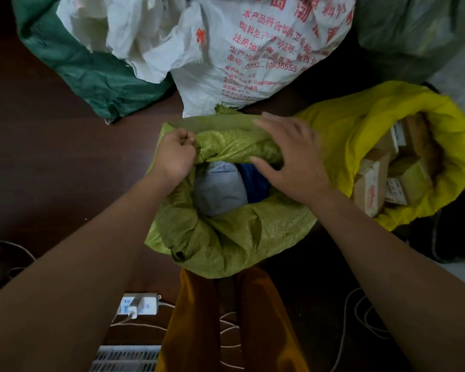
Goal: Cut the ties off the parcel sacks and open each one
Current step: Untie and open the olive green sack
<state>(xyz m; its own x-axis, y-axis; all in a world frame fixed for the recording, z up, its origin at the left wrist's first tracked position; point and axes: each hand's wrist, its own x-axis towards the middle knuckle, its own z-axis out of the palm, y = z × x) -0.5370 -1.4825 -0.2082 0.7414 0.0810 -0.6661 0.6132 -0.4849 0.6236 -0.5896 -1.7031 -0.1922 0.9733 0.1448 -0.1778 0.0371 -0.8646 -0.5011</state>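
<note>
- The olive-green sack (pixel 226 237) stands on the dark floor (pixel 51 170) right in front of the person, its mouth already open and no tie visible on it; its rim is partly rolled down into a thick cuff.
- The woven plastic looks thin, soft and crinkly, probably light in itself and a little slick, so it should fold readily but slip from a loose hold; the rolled rim is likely the surest place to take hold.
- Inside lie a grey soft parcel (pixel 218 189) and a blue one (pixel 255 183), both looking pliable rather than fragile.
- The left hand (pixel 176 154) is curled tight, gripping the far-left rim of the cuff.
- The right hand (pixel 293 157) has its fingers spread and lies over the far rim, pressing the roll; it is slightly blurred.
- Just to the right, touching it, the yellow sack (pixel 346 135) stands open with cardboard boxes (pixel 379 178) showing.
- Beyond stand a white printed sack (pixel 253 49), a dark green sack (pixel 86 68) and a pale green sack (pixel 419 30); whether these are tied cannot be told.
- Near the person's feet lie a power strip (pixel 137 303) and loose cords (pixel 360 318).
</note>
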